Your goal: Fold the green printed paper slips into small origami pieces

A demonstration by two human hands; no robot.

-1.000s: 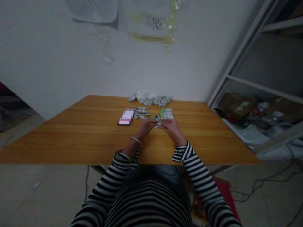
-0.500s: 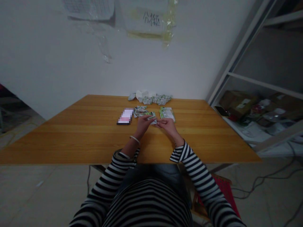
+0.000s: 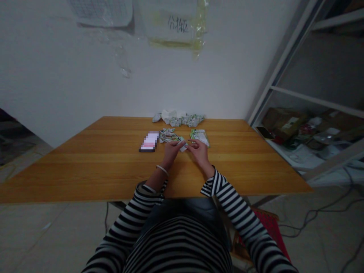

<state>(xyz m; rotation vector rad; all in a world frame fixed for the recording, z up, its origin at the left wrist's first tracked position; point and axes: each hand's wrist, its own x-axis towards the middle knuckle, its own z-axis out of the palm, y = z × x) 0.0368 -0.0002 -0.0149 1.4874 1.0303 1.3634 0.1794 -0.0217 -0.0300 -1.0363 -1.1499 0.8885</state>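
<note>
Your left hand (image 3: 171, 152) is closed in a pinch on a small white-and-green paper packet (image 3: 182, 146). Your half-curled right hand (image 3: 200, 151) sits just beside it; whether it grips, I cannot tell. Crumpled green-and-white packets (image 3: 168, 135) lie ahead of your left hand, a flat green-and-white packet stack (image 3: 200, 137) ahead of your right.

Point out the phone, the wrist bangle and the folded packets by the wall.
Phone (image 3: 148, 141), head view, on its pixelated screen.
Wrist bangle (image 3: 162, 170), head view, on its front arc.
Folded packets (image 3: 182, 120), head view, on the pile's middle.
</note>
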